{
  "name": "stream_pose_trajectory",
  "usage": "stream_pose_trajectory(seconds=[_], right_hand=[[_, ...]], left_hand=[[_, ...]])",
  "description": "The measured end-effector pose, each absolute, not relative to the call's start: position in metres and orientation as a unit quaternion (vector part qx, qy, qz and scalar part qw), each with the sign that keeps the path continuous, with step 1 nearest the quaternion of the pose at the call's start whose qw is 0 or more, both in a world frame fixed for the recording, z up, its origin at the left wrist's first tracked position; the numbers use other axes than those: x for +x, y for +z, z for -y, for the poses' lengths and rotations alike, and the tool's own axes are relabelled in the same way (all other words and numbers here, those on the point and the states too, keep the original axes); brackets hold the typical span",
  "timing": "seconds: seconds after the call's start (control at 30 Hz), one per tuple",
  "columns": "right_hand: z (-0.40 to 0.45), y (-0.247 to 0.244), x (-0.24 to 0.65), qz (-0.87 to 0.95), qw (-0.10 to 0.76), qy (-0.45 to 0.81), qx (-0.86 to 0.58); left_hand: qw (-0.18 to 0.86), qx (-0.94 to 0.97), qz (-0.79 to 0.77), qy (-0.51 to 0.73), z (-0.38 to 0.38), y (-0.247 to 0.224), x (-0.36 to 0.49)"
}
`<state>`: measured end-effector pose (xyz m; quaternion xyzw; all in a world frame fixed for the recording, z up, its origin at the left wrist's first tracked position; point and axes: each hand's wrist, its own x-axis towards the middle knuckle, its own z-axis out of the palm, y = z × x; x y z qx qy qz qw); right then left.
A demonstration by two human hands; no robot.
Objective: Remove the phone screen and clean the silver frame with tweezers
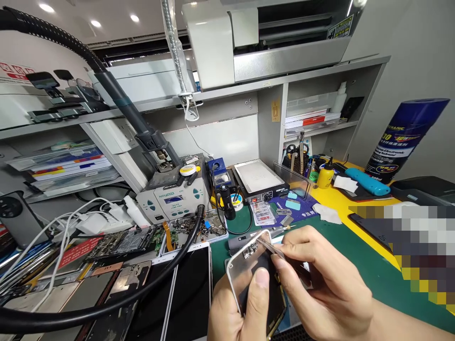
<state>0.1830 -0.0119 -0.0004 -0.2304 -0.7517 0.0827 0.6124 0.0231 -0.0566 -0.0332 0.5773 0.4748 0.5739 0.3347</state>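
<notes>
My left hand (239, 310) is closed around a phone housing (237, 266) with a pale rim, its thumb pressed on the inner side. The housing is tilted up off the bench, and small metal parts show near its top edge. In my right hand (322, 279) a slim pair of metal tweezers (273, 247) is pinched between thumb and fingers. The tips of the tweezers reach the upper inside of the housing; what they touch there is too small to tell. A dark flat part lies behind my left thumb, partly hidden by both hands.
Beneath the hands lies a green mat (359, 251). Phones with dark screens (190, 289) and a black hose (142, 298) are at left. Behind stand a soldering station (174, 201), a heating plate (259, 175) and a blue spray can (405, 137). A grey pen-like tool (245, 239) lies behind the housing.
</notes>
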Motion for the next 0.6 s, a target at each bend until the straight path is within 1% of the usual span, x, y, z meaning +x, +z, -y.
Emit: stream_pose_trajectory(seconds=[0.13, 0.37, 0.53, 0.6], right_hand=[[0.008, -0.001, 0.183, 0.753, 0.612, 0.093, -0.225], [0.007, -0.009, 0.18, 0.723, 0.637, 0.136, -0.23], [0.011, -0.009, 0.18, 0.728, 0.649, 0.092, -0.201], [0.011, -0.007, 0.18, 0.729, 0.651, 0.078, -0.195]], left_hand=[[0.278, 0.578, -0.488, 0.591, 0.056, -0.031, 0.026], [0.102, 0.593, -0.474, 0.642, 0.056, -0.035, 0.045], [0.077, 0.69, -0.374, 0.615, 0.049, -0.039, 0.042], [0.072, 0.701, -0.36, 0.611, 0.048, -0.041, 0.039]])
